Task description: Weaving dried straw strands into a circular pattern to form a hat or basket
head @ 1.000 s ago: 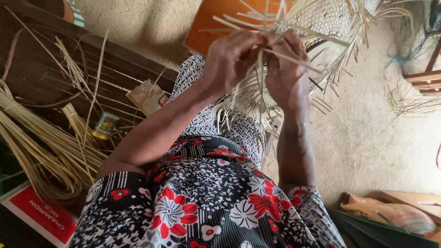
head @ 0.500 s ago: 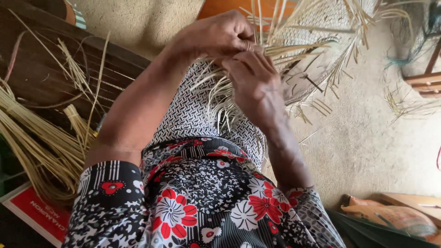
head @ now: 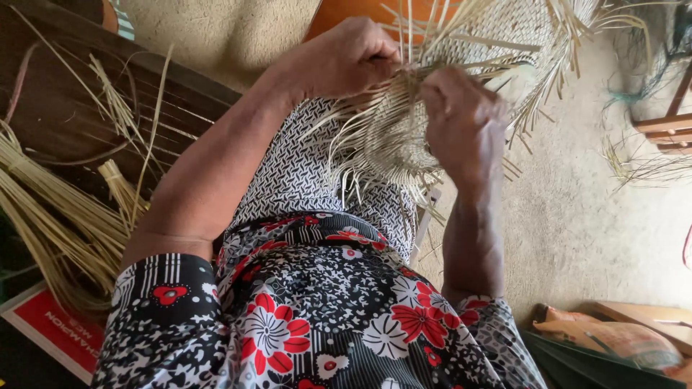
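Head view: left hand (head: 346,61) and right hand (head: 465,122) each grip pinched on woven basket (head: 389,137) strands between them.

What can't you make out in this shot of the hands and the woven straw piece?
Head view only:
- Left hand: fingertips buried in strips, grip unclear.
- Right hand: palm faces away, hiding its hold.
- Woven straw piece: top cut by frame edge, middle behind hands.
- Straw bundle: runs off left edge.
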